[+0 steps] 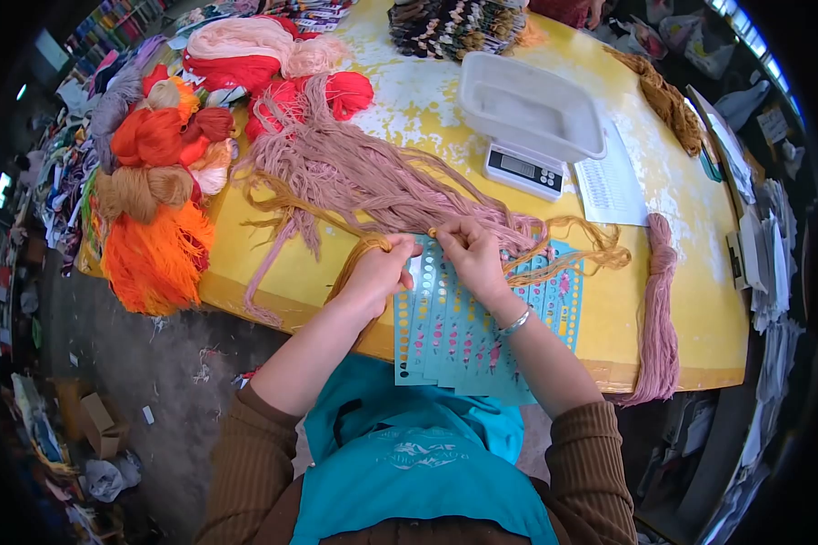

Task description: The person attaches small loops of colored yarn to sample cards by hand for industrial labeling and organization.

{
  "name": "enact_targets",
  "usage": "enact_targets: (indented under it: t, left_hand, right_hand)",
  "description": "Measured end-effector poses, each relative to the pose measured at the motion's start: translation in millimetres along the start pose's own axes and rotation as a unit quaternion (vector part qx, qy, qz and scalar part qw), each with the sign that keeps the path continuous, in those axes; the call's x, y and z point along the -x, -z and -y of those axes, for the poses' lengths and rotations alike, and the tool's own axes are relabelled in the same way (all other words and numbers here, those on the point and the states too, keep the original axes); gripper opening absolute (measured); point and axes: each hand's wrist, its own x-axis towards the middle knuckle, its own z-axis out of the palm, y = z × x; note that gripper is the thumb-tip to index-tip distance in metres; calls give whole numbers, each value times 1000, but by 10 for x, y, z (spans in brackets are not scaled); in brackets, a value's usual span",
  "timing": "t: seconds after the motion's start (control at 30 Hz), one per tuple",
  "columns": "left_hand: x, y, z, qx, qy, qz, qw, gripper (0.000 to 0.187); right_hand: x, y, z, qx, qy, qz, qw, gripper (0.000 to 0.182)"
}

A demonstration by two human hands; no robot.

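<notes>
My left hand (384, 271) is closed around a bundle of golden-brown thread (353, 262), which hangs down toward the table's front edge. Just to its right, my right hand (473, 258) pinches a small bit of the same golden thread between thumb and fingertips. More golden strands (600, 247) trail out beyond my right wrist. Beneath both hands lie several overlapping turquoise cards (445, 345) with rows of holes and printed flowers. Behind my hands a long heap of dusty-pink thread (373, 177) spreads across the table.
Red, orange and tan skeins (150, 191) pile up on the left of the yellow table (709, 272). A digital scale (524, 170) carrying a clear plastic tub (532, 104) stands behind, beside a printed sheet (612, 177). A pink skein (659, 318) hangs over the front edge at right.
</notes>
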Motion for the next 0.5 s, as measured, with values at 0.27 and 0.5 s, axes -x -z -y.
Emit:
enact_targets:
  t: [0.27,0.5]
  left_hand:
    - [-361,-33,220,-176,-117,30,977,14]
    - [-159,21,180,-101,-89,21,991,24]
  right_hand:
    - [59,-18,203,22,-7,-3,1000,9]
    - [68,-14,145,78,11,-10,997,6]
